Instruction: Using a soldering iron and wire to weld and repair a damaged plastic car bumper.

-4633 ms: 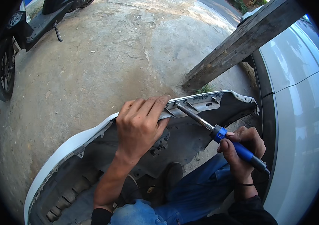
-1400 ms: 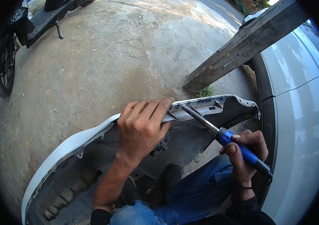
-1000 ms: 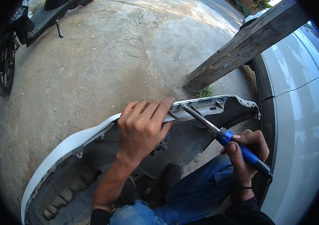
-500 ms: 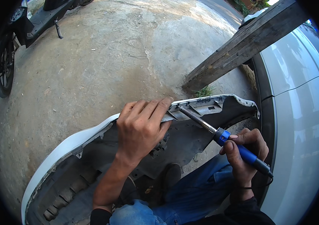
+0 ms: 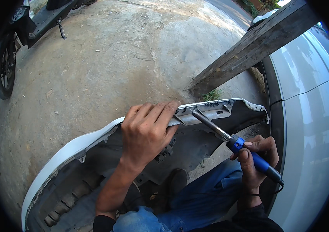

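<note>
My left hand (image 5: 145,131) grips the upper edge of a white car bumper (image 5: 71,149) with a dark inner side, fingertips over the rim and thumb below. My right hand (image 5: 258,162) is closed on the blue handle of a soldering iron (image 5: 237,144), which has a long metal barrel and a cord from its end. The iron's tip is at the light grey flanged strip along the bumper's edge, just right of my left fingers, beside dark rough marks; I cannot tell whether it touches. The bumper lies over my legs and shoes.
A wooden post (image 5: 242,54) rises beyond the bumper with grass (image 5: 213,94) at its base. A white car (image 5: 307,154) stands close on my right. A dark scooter (image 5: 29,31) is at the upper left, on the worn concrete ground (image 5: 95,77), with a road beyond.
The iron has shifted slightly right and down since half a second ago, its tip with it. My left hand stays on the edge; the bumper sits a little lower in view than 4.6 seconds ago.
</note>
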A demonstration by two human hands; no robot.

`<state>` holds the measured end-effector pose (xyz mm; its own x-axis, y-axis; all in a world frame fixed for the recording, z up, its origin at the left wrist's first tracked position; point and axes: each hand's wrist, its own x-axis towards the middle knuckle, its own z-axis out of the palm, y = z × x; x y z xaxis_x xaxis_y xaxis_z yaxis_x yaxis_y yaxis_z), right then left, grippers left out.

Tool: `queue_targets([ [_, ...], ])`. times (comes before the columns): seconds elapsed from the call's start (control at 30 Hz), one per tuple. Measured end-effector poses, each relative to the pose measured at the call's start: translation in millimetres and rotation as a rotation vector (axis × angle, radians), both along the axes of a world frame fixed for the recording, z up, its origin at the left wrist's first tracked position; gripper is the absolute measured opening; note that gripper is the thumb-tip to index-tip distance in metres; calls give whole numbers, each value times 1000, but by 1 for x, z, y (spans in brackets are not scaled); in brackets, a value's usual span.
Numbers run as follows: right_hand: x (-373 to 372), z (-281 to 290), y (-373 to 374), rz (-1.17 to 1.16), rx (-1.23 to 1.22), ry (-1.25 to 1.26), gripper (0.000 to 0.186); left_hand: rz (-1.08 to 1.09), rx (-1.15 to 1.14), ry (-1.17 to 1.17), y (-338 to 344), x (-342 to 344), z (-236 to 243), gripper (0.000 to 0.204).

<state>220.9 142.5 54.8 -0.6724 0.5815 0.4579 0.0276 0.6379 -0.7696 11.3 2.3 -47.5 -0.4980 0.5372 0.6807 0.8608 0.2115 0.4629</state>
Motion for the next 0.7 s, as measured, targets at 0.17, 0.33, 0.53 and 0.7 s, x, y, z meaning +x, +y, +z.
queue_targets([
  [0.17, 2, 1, 7, 11, -44, -59, 27, 10, 3, 10, 1, 1, 2, 51],
  [0.33, -6, 3, 5, 23, -221, -35, 29, 11, -9, 4, 0, 1, -1, 51],
  [0.53, -7, 7, 5, 25, -252, -5, 31, 4, -3, 10, 0, 0, 0, 50],
  [0.7, -9, 6, 4, 28, -249, -4, 32, 6, 10, 16, 1, 0, -1, 49],
])
